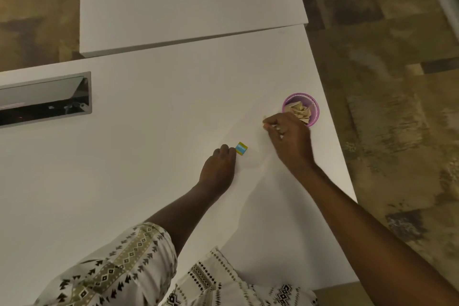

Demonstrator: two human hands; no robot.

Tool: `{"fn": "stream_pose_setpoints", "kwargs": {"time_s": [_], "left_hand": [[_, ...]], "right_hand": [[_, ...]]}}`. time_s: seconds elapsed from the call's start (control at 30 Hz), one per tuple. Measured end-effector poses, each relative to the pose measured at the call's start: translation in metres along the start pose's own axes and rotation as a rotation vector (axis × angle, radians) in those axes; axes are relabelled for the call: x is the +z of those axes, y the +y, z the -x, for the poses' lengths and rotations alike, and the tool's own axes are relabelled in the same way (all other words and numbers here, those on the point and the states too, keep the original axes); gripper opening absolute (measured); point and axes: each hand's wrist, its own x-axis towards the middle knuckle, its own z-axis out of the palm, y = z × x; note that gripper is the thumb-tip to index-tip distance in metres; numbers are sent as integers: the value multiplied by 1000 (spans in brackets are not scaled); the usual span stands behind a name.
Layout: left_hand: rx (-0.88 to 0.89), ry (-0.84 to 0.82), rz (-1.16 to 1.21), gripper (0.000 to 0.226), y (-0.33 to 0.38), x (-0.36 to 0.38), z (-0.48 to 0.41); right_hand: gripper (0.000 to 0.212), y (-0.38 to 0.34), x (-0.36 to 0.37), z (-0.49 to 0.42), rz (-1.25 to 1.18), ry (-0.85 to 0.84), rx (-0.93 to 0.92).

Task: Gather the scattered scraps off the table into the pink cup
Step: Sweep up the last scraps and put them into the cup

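The pink cup (313, 101) stands near the right edge of the white table (149, 156), with crumpled tan paper scraps (300, 110) inside. My right hand (289, 139) hovers just left of the cup, fingers curled and pinched; a small pale scrap seems to show between them. A small blue and yellow scrap (241, 148) lies on the table. My left hand (218, 167) rests on the table with its fingertips touching the left edge of that scrap, fingers curled.
A metal-framed cable slot (44, 99) is recessed in the table at the left. A second white tabletop (188, 2) adjoins at the back. Patterned carpet (385, 82) lies beyond the table's right edge.
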Motion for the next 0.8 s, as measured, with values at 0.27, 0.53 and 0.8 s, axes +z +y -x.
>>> {"fn": "stream_pose_setpoints", "kwargs": {"time_s": [0.27,0.53,0.8], "left_hand": [[-118,140,224,12,12,-13,-8],[-134,105,339,15,40,-16,-26],[-125,71,241,13,39,-10,-36]], "right_hand": [[11,29,-48,-35,295,26,28],[25,26,-58,-34,344,-43,24],[27,35,-46,23,159,239,47]]}}
